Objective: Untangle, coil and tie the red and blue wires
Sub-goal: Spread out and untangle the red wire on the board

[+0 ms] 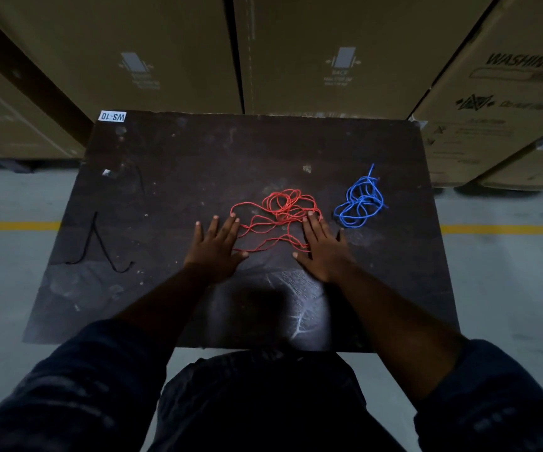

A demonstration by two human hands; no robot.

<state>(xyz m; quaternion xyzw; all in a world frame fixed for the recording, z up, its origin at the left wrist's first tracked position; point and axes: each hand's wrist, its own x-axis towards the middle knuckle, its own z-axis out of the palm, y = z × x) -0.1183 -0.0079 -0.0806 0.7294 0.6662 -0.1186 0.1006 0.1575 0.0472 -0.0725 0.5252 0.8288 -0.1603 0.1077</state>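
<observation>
Head view, the only one we have: we see a dark, scuffed table [198, 151] from above, w/ the red wire [279, 210] lying in a loose tangle of loops near the middle, slightly to the right. The left hand [214, 247] lies palm down on the tabletop, fingers straight and spread, right at the tangle's left edge. Its thumb and inner finger are at the nearest strands, but it has hold of nothing. The right hand [322, 249] is flat too, fingers straight, laid over the tangle's right side w/ a few red strands running under it; no curl, no pinch. The blue wire [361, 203] sits in its own smaller bunch to the right of the red one, apart from it and just beyond the right hand's fingertips, untouched by either hand. A thin black cord [100, 243] lies bent on the near-left part of the table, well apart from both wires. A white label reading WS-10 [112, 116] is stuck at the far-left corner. Large cardboard boxes [328, 44] stand behind the table, and a yellow line [12, 225] runs across the grey floor on both sides. Dark sleeves [77, 380] are pushed up both forearms.
</observation>
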